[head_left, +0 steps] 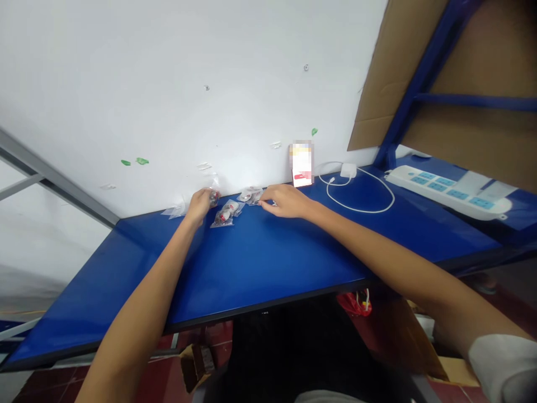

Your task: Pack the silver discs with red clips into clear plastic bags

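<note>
My left hand [199, 205] is closed on a small clear plastic bag [214, 196] with something dark and red inside, close to the wall. Just right of it, another clear bag [227, 213] with round white, red and dark pieces lies flat on the blue table [268, 257]. Farther back rests a similar bag [250, 195] of round pale pieces. At this bag's right end is my right hand [285, 201], fingers bent and thumb drawn toward them. Its fingertips touch or nearly touch the bag; whether they grip it I cannot tell.
Against the white wall leans a lit phone [302, 164]. To its right lie a white charger [348, 170] with a looped cable [361, 210] and a white power strip [448, 192]. An empty-looking clear bag [175, 210] sits left of my left hand. Blue shelf posts [419, 78] stand at right.
</note>
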### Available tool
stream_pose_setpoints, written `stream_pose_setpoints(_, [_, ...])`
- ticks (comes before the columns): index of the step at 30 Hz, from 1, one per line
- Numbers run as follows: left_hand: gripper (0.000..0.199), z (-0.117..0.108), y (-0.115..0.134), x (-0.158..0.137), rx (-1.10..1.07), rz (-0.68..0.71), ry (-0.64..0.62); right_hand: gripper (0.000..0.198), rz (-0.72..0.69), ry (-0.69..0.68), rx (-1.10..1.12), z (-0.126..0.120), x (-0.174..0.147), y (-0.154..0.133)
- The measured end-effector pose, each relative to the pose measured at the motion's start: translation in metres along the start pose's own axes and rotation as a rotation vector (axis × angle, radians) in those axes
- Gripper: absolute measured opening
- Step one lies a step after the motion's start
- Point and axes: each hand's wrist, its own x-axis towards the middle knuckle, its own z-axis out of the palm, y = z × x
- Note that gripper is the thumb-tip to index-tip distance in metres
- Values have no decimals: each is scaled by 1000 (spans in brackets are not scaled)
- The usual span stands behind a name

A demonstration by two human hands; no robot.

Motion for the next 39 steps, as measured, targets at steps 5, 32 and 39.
stream_pose_setpoints(5, [25, 3, 24, -12, -637, -146, -184, 29, 54, 21, 141, 5, 1, -1])
stream_pose_setpoints(32, [59, 16, 71, -53, 156, 463, -101, 35, 628, 94, 1854, 23, 7, -25])
stream_pose_setpoints(39, [61, 14, 76, -59, 313, 600, 25, 30, 560, 54, 1913, 41, 5, -28])
